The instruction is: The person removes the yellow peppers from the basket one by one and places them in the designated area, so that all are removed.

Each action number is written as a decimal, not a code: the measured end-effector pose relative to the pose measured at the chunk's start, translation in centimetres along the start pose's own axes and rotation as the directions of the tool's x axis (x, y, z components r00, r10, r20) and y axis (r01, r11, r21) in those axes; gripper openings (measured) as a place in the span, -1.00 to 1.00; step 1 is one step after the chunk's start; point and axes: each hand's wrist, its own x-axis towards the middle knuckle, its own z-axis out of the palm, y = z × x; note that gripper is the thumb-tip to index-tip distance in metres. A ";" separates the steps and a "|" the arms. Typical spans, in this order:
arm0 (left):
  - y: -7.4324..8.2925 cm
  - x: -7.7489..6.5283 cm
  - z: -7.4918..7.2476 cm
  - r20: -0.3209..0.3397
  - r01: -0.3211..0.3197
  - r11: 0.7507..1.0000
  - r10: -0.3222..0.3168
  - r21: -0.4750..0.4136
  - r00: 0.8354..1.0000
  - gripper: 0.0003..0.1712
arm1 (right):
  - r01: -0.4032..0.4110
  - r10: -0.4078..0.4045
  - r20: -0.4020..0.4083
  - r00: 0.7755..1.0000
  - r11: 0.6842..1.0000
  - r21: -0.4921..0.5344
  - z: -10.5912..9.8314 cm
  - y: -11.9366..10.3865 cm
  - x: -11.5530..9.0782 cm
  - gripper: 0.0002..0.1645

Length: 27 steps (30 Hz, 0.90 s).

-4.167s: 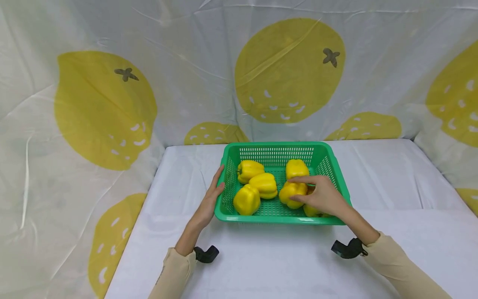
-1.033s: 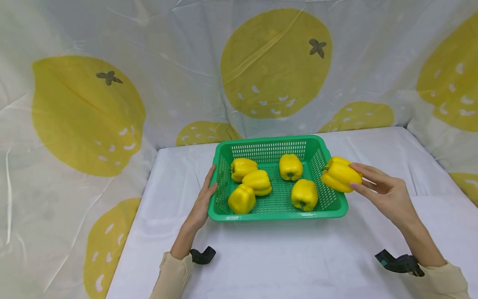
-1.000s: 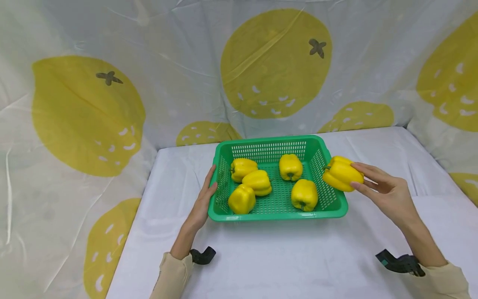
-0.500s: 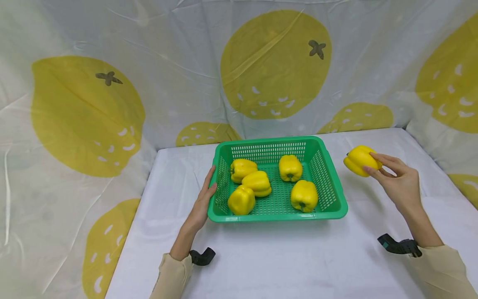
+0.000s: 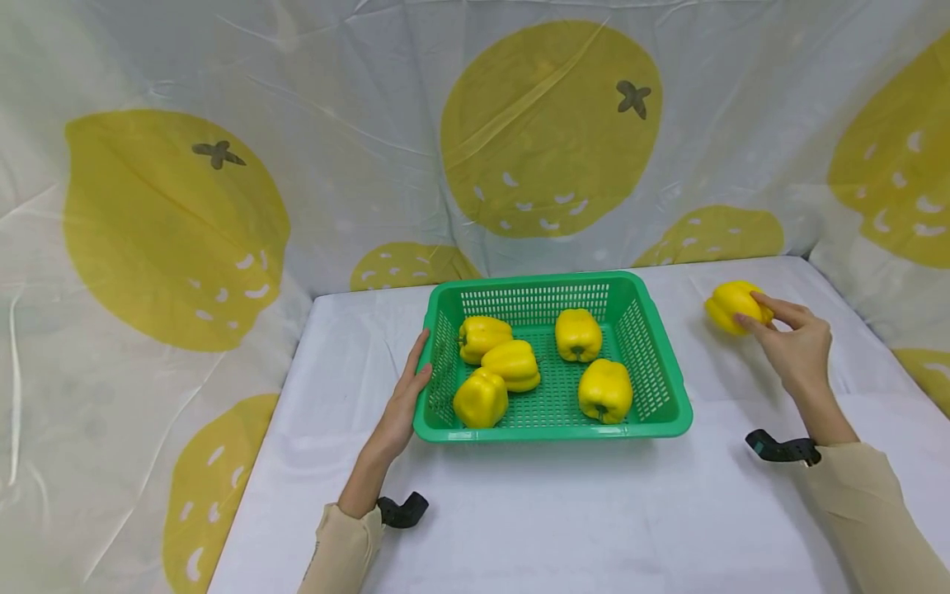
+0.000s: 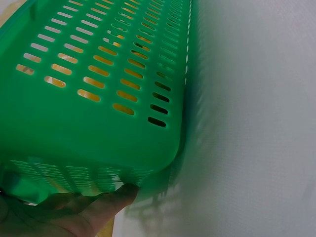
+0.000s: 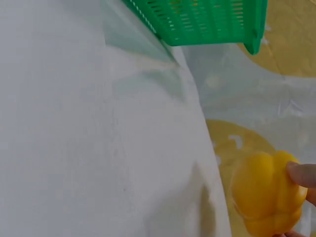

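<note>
My right hand (image 5: 797, 338) pinches a yellow bell pepper (image 5: 735, 307) between thumb and fingers, to the right of the green basket (image 5: 552, 432). In the right wrist view the same pepper (image 7: 264, 192) hangs above the white cloth. My left hand (image 5: 401, 410) lies with extended fingers against the basket's left side. In the left wrist view, the left hand's fingers (image 6: 106, 205) touch the basket's outer wall (image 6: 98, 128). Inside the basket three yellow peppers (image 5: 510, 365) cluster on the left, and two more (image 5: 578, 335) sit apart on the right.
The basket stands on a table covered in white cloth (image 5: 549, 511). Behind and to the sides hangs a pale curtain (image 5: 356, 99) with large yellow lemon prints. Black wrist mounts (image 5: 783, 448) project from both forearms.
My right hand has lifted a pepper out of the basket and carried it over the right rim, then farther right and back. My left hand keeps its place at the basket's side.
</note>
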 end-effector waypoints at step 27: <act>-0.2 0.0 0.0 -0.003 0.008 1.000 -0.008 -0.005 1.000 -0.37 | -0.216 0.222 -0.047 0.974 0.971 0.100 -2.0 4.1 3.3 -0.32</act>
